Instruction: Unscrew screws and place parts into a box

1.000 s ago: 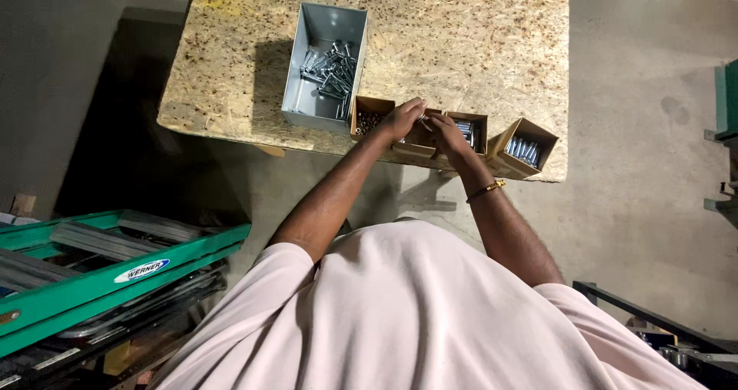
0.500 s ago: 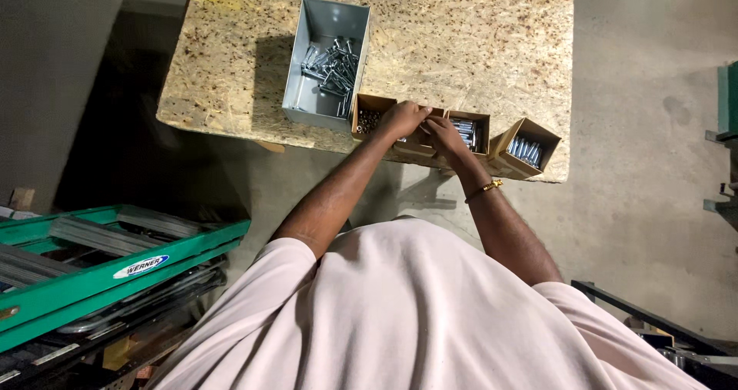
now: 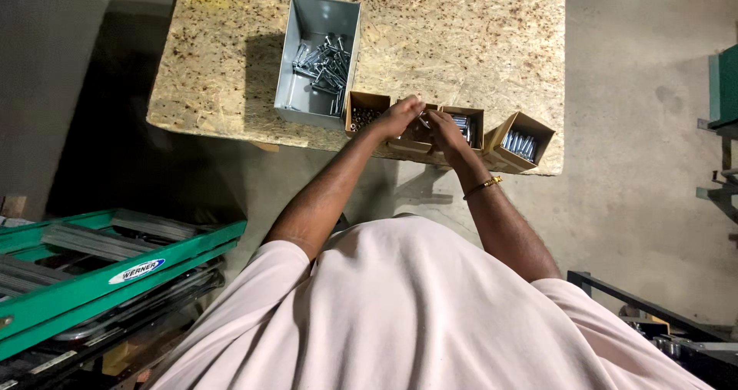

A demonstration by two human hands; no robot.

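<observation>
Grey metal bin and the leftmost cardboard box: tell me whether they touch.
Touching. The head view shows the grey metal bin with its near right corner butting against the leftmost cardboard box; no board shows between them.

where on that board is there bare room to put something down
Bare board lies right of the grey metal bin, up to the far and right edges, and a narrower strip lies left of the bin. The near edge is crowded: three small cardboard boxes sit side by side, with the left hand and right hand over them.
</observation>
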